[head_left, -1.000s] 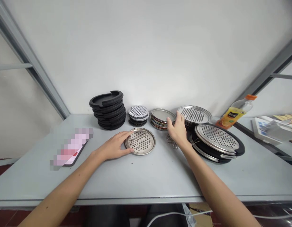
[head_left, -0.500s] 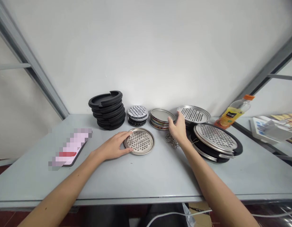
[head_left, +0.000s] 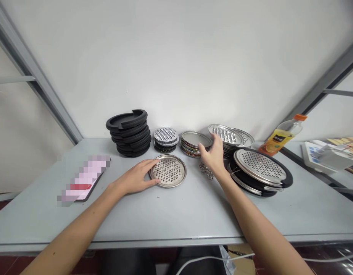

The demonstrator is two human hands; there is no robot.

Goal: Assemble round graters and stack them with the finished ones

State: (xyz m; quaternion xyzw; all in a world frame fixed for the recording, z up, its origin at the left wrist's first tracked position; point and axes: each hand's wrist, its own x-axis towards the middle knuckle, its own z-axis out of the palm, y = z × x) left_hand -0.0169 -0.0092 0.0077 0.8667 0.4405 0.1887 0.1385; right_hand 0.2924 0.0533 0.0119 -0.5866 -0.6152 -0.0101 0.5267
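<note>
A round metal grater disc (head_left: 169, 172) lies flat on the table in front of me. My left hand (head_left: 137, 176) grips its left rim, fingers at the far side and thumb at the near side. Farther right, my right hand (head_left: 213, 152) has its fingertips against the left part of another grater disc (head_left: 226, 135), the top one on a stack. This disc sits askew over the grater disc (head_left: 246, 137) under it. The right thumb is spread apart over the edge of a stack of plain metal discs (head_left: 195, 138). Under the right hand lies a small metal tangle (head_left: 205, 171), partly hidden.
Black rings (head_left: 129, 133) are piled at the left, beside small grater discs (head_left: 165, 136). A phone (head_left: 89, 177) lies at the left. To the right stand a black-rimmed pile of larger grater discs (head_left: 259, 166) and a juice bottle (head_left: 283, 135). A wall backs the table (head_left: 170, 221).
The top grater disc on the right stack has slid left, uncovering part of the one below. My right hand has moved slightly left with it. The left hand stays on its disc.
</note>
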